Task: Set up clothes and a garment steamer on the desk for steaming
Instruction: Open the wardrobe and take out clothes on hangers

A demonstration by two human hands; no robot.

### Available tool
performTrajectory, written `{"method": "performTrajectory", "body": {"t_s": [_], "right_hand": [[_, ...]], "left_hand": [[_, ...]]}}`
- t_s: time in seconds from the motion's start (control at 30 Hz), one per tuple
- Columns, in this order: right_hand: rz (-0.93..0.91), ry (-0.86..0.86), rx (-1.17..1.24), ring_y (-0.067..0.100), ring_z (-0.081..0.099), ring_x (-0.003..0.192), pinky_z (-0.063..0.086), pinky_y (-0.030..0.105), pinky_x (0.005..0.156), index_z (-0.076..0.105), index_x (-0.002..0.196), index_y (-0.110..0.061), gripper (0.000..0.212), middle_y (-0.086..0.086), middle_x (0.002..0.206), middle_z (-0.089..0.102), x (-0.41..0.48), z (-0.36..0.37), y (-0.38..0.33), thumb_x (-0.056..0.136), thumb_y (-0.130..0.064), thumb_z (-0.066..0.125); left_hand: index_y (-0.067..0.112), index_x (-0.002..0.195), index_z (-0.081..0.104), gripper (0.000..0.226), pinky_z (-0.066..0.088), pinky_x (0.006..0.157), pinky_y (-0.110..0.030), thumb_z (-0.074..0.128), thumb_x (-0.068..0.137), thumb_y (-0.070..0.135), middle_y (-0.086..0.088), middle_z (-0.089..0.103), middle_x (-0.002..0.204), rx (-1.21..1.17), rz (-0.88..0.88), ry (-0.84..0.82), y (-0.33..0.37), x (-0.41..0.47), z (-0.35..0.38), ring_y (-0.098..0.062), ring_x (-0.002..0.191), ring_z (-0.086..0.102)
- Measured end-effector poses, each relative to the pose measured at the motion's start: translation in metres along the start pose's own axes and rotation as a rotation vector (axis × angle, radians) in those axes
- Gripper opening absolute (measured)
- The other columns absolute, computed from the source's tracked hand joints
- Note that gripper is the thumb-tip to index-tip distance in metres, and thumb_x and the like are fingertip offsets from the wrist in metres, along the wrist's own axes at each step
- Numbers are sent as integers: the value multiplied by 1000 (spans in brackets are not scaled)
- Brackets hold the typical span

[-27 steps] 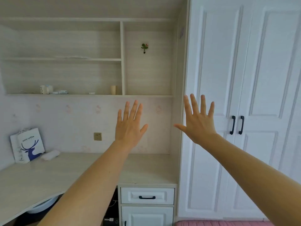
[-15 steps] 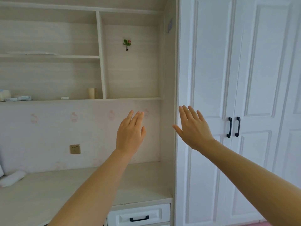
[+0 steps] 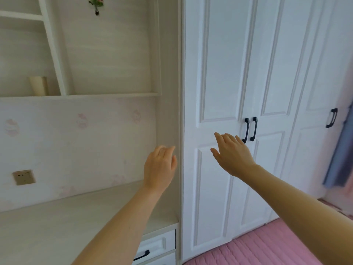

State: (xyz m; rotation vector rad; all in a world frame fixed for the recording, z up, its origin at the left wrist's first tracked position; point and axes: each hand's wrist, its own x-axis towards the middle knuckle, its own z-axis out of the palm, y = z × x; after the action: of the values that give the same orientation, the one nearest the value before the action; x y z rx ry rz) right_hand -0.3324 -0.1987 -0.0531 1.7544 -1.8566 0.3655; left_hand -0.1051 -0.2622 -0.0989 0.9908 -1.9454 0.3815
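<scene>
Clothes and steamer were not in view, so no heading or long axis could be told; the near bench (image 3: 57, 226) held neither. Left hand (image 3: 159, 167) and right hand (image 3: 232, 153), apart, empty and loose-fingered, had dropped and swung rightward, the right one just short of the wardrobe handles (image 3: 249, 129), probably to fetch clothes. Far right, a blurred blue cloth (image 3: 342, 159) hung lengthwise downward

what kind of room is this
Most likely a bedroom: a tall white wardrobe with black handles stands beside a built-in desk with shelves above, and a pink quilted cover, probably a bed, shows lower right.
</scene>
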Motion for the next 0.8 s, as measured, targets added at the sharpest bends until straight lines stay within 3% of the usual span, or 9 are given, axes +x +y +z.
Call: {"method": "performTrajectory", "body": {"t_s": [0.2, 0.33, 0.57, 0.67, 0.8], "right_hand": [[86, -43, 13, 27, 48, 124, 37, 38, 105, 35, 141, -6, 55, 9, 128, 56, 15, 38, 47, 98, -39, 40], [129, -59, 15, 25, 48, 124, 37, 34, 102, 32, 143, -7, 55, 8, 130, 55, 31, 59, 82, 98, -39, 39], [251, -77, 156, 24, 52, 114, 44, 33, 83, 34, 139, -10, 49, 6, 122, 57, 76, 94, 161, 98, -37, 39], [274, -87, 184, 24, 52, 109, 41, 30, 73, 33, 139, -12, 47, 5, 118, 57, 94, 105, 191, 98, -36, 37], [298, -98, 238, 26, 51, 112, 47, 37, 79, 34, 137, -13, 46, 5, 121, 55, 120, 117, 226, 98, -37, 37]], "left_hand": [[11, 108, 67, 38, 53, 64, -33, 41, 85, 28, -1, 67, 87, -150, -66, -76, 25, 6, 68, -21, 87, 64], [14, 107, 65, 26, 52, 61, -34, 54, 84, 18, 0, 66, 82, -214, -82, -115, 46, 25, 113, -20, 82, 64], [20, 122, 58, 30, 44, 85, -27, 50, 93, 21, 4, 63, 110, -356, -176, -183, 92, 73, 201, -18, 99, 59], [19, 122, 59, 30, 47, 87, -28, 51, 93, 20, 4, 63, 111, -421, -188, -207, 115, 92, 235, -16, 100, 60], [19, 126, 56, 33, 47, 83, -27, 51, 94, 20, 4, 63, 114, -467, -168, -225, 144, 119, 272, -16, 101, 59]]}}
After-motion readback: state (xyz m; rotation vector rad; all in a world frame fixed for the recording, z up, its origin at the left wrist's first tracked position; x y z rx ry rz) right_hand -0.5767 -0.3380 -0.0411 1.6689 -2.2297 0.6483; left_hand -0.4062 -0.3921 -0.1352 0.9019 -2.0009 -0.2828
